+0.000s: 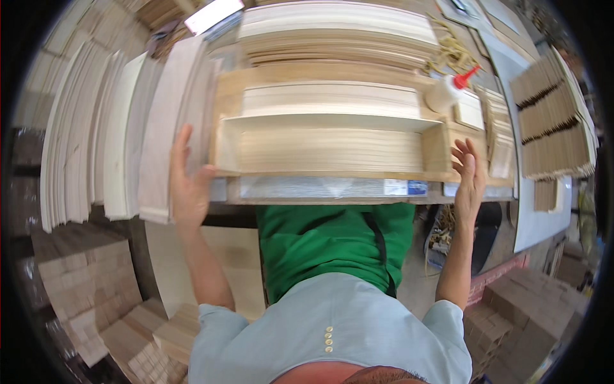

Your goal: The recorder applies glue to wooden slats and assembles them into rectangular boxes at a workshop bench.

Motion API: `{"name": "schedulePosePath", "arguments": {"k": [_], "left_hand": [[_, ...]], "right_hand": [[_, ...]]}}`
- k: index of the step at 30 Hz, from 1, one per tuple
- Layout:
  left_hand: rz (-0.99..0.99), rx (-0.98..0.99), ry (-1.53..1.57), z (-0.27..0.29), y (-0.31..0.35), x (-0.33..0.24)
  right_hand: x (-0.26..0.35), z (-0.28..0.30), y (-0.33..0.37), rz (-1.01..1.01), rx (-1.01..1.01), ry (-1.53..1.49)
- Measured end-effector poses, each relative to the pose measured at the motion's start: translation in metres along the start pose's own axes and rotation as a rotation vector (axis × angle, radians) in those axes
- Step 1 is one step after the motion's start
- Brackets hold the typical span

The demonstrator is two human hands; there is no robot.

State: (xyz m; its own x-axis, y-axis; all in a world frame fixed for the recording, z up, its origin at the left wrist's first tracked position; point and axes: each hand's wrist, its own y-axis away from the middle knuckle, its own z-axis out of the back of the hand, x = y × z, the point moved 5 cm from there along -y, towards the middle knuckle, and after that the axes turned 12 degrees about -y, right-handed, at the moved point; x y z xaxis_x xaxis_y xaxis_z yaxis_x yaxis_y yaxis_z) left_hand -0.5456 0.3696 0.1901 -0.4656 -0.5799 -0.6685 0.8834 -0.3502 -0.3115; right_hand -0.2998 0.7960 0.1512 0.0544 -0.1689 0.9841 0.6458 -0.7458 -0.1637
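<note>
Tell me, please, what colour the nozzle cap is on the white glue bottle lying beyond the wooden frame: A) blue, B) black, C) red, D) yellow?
C: the glue bottle near the frame's far right corner ends in a red pointed cap.

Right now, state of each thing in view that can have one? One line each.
Shallow open-topped pale wooden tray frame: flat on the bench, filled with thin slats.
White glue bottle with red nozzle: lying tilted, nozzle on.
Left hand: open, fingers spread against the frame's left end.
Right hand: open, at the frame's right end.
</note>
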Motion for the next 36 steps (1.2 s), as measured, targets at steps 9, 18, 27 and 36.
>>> {"name": "schedulePosePath", "arguments": {"k": [9,18,27,36], "left_hand": [[-0.484,0.597,-0.437,-0.126,-0.113,-0.089],[-0.282,0.957,-0.786,-0.213,-0.137,-0.071],[-0.317,0.907,-0.595,-0.209,-0.148,-0.066],[-0.470,0.501,-0.493,-0.119,-0.159,-0.122]], "right_hand": [[-0.039,0.018,0.007,-0.157,-0.124,-0.089],[-0.057,0.016,0.013,-0.040,-0.179,0.001],[-0.062,0.018,0.015,0.007,-0.235,-0.021],[-0.023,0.057,0.021,0.095,-0.344,-0.173]]}}
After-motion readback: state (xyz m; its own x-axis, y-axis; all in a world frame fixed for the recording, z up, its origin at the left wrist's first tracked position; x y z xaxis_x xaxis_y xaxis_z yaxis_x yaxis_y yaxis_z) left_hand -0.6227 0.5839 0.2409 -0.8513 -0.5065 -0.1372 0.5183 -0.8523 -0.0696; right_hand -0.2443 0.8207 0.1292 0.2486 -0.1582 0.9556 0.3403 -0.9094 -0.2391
